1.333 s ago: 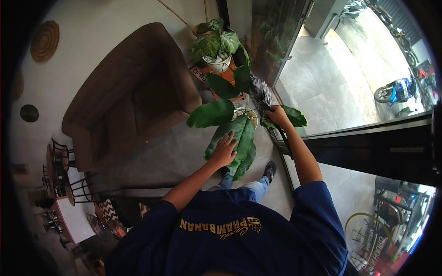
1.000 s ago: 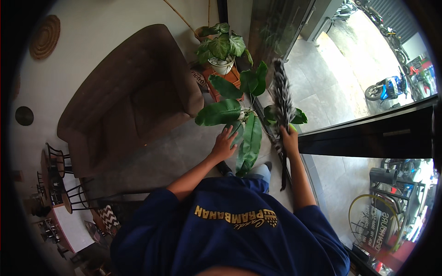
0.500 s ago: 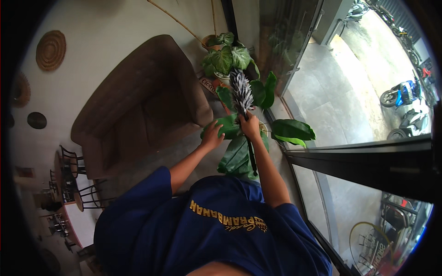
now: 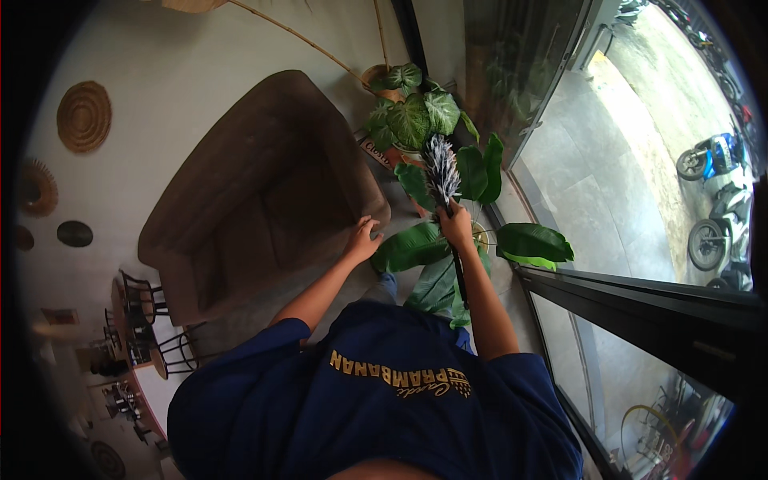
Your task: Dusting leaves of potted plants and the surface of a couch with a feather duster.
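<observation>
Indoors, a person in a navy T-shirt (image 4: 364,384) with gold lettering grips a fluffy duster (image 4: 442,170) amid potted greenery beside a glass door (image 4: 520,72). The right hand (image 4: 456,224) is wrapped around the duster's slim black handle, fingers folded snugly, while the left hand (image 4: 364,240) is half spread, fingers loosely bent and thumb apart, with nothing seen in its grasp; it hovers by the tip of a broad leaf (image 4: 410,248) and the arm of a sofa (image 4: 264,200), and whether it touches either cannot be told. Shaggy grey-and-white strands form the duster's tapered head, which points away from the wearer beyond the right hand, the handle's tail running back beside the right forearm. Smooth, glossy green leaves, long and oval, fan out around and below the right hand from a large plant (image 4: 534,242). Farther off sits a second plant (image 4: 410,120), its pale-veined foliage roughly heart-shaped. The sofa is brown with a curved back; round woven discs (image 4: 84,117) hang on the pale wall (image 4: 160,88).
</observation>
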### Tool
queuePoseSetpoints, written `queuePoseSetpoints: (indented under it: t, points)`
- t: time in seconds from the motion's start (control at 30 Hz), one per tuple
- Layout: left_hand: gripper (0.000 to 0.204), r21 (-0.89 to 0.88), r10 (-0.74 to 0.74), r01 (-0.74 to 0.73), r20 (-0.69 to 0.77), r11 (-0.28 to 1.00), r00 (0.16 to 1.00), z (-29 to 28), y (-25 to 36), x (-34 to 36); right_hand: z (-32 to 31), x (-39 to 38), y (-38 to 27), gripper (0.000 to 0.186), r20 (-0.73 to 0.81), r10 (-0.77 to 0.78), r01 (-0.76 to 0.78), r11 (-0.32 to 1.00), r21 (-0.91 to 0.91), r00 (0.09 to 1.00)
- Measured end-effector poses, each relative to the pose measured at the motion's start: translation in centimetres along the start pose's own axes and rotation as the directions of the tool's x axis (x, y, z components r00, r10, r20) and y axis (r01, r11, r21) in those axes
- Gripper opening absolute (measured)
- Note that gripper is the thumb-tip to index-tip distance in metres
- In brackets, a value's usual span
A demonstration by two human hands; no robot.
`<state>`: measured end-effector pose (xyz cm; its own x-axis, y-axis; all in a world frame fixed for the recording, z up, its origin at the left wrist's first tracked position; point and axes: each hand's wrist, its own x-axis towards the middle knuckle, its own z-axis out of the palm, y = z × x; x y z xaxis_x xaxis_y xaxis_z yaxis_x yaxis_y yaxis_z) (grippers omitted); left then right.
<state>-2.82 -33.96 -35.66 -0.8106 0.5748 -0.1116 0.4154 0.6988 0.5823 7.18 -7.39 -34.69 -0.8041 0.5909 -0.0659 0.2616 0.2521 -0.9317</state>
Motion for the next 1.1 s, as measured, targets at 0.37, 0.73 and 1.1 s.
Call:
queuePoseSetpoints:
  t: [0.37, 0.73, 1.1]
  points:
    - [0.038, 0.441, 0.466, -0.39, -0.076, 0.808, 0.881, 1.7, -10.8, 18.2, 1.7, -7.6, -6.4, 0.045, 0.023, 0.275, -0.271, 0.956, -0.114, 0.961]
    - [0.037, -0.613, 0.096, -0.047, 0.047, 0.789, 0.994, 2.5, -8.0, 26.8, 10.1, -2.5, -7.4, 0.043, -0.041, 0.361, -0.361, 0.908, -0.212, 0.932]
    - [0.029, -0.751, 0.068, 0.032, 0.102, 0.66, 0.992, 2.8, -6.8, 30.1, 9.6, -3.7, -7.4, 0.042, 0.0, 0.33, -0.329, 0.941, -0.074, 0.944]
